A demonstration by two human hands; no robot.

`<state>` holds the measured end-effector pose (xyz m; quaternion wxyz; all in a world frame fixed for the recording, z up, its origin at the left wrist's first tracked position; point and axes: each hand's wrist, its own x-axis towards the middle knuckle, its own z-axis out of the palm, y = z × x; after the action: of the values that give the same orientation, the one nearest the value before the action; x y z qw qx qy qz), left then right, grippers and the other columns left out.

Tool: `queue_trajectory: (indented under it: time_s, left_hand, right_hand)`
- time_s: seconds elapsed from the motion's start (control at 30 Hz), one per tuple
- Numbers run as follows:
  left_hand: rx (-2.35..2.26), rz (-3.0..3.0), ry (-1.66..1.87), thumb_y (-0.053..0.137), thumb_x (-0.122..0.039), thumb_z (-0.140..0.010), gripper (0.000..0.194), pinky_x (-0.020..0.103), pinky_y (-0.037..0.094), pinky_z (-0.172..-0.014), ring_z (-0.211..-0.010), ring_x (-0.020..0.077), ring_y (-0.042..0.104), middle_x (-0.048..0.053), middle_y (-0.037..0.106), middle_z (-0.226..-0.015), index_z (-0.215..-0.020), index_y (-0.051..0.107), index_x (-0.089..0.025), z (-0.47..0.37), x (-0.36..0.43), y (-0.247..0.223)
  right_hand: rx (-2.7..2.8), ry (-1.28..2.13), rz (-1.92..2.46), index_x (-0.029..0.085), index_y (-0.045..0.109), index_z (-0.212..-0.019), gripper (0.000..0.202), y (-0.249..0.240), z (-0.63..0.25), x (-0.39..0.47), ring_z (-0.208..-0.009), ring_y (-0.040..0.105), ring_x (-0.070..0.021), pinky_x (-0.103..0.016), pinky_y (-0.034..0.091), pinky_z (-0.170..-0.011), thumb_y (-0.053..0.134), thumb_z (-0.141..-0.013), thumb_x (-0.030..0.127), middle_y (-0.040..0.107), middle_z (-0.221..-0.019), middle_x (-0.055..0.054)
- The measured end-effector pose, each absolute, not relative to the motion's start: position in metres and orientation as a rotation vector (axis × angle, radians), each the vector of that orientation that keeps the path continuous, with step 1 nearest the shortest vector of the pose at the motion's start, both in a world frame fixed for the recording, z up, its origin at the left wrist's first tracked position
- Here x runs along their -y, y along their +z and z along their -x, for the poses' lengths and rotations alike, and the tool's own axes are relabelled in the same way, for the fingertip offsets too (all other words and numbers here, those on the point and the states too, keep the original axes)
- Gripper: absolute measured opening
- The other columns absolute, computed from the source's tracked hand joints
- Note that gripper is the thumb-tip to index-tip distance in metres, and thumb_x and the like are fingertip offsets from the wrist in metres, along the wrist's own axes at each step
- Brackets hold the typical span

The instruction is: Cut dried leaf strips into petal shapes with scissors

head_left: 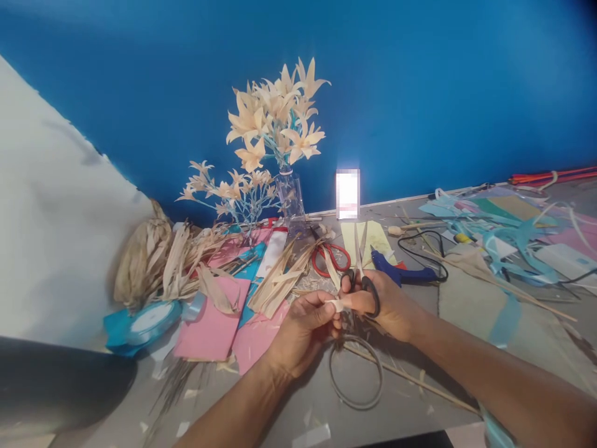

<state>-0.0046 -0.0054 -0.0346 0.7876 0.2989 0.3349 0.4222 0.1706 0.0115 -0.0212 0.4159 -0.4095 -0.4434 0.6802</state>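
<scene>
My left hand (pixel 305 323) is closed in a pinch on a small pale piece of dried husk (pixel 336 305). Black-handled scissors (pixel 359 261) hang on the fingers of my right hand (pixel 389 305), blades pointing away from me and slightly apart. My right thumb and fingertips meet the husk piece beside the left fingertips. Just beneath both hands lies a grey ring (pixel 355 407), like a roll of tape or wire. Beyond them rest red-handled scissors (pixel 331 274) and strips of dried husk (pixel 280 283).
Handmade husk flowers stand in a clear bottle (pixel 291 202) against the blue wall (pixel 396 93). Right of my hands lies a blue glue gun (pixel 401 270) with a black cord. Pink sheets (pixel 214 320) and a ribbon spool (pixel 152 323) lie left; light blue ribbons (pixel 508 249) lie right.
</scene>
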Motion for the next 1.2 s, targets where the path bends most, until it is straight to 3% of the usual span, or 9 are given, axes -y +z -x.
queue_trajectory:
  time_s: [0.17, 0.57, 0.83, 1.2]
  left_hand:
    - [-0.683, -0.527, 0.999, 0.089, -0.027, -0.066, 0.026, 0.022, 0.041, -0.058, -0.056, 0.0081, 0.053, 0.0, 0.062, -0.063, -0.072, 0.067, -0.015, 0.008, 0.002, -0.038]
    - [-0.764, -0.566, 1.108, 0.089, -0.023, -0.064, 0.027, 0.02, 0.041, -0.051, -0.057, 0.009, 0.058, 0.004, 0.071, -0.075, -0.073, 0.065, -0.014, 0.004, 0.0, -0.036]
    - [-0.864, -0.549, 1.2, 0.094, -0.028, -0.052, 0.033, 0.019, 0.037, -0.05, -0.051, 0.0066, 0.049, -0.004, 0.058, -0.055, -0.069, 0.069, -0.015, 0.002, 0.0, -0.039]
    - [-0.853, -0.644, 1.069, 0.088, -0.024, -0.061, 0.024, 0.019, 0.037, -0.053, -0.05, 0.006, 0.049, -0.003, 0.061, -0.057, -0.069, 0.068, -0.015, -0.004, 0.008, -0.042]
  right_hand:
    - [1.135, 1.596, 1.03, 0.017, 0.059, -0.081, 0.029, -0.018, -0.174, -0.017, -0.051, 0.041, -0.0085, -0.023, 0.031, -0.051, 0.076, -0.063, 0.032, 0.053, -0.058, 0.006]
    - [1.285, 1.723, 0.967, 0.017, 0.062, -0.084, 0.026, -0.028, -0.166, -0.011, -0.064, 0.055, -0.0143, -0.027, 0.042, -0.064, 0.077, -0.068, 0.033, 0.061, -0.068, 0.002]
    - [1.296, 1.478, 1.222, 0.016, 0.062, -0.079, 0.029, -0.023, -0.164, -0.011, -0.061, 0.047, -0.0114, -0.024, 0.037, -0.056, 0.078, -0.063, 0.035, 0.057, -0.067, 0.004]
    - [1.374, 1.352, 1.196, 0.017, 0.059, -0.078, 0.019, -0.03, -0.163, -0.011, -0.054, 0.042, -0.0092, -0.021, 0.034, -0.05, 0.07, -0.065, 0.025, 0.05, -0.061, 0.006]
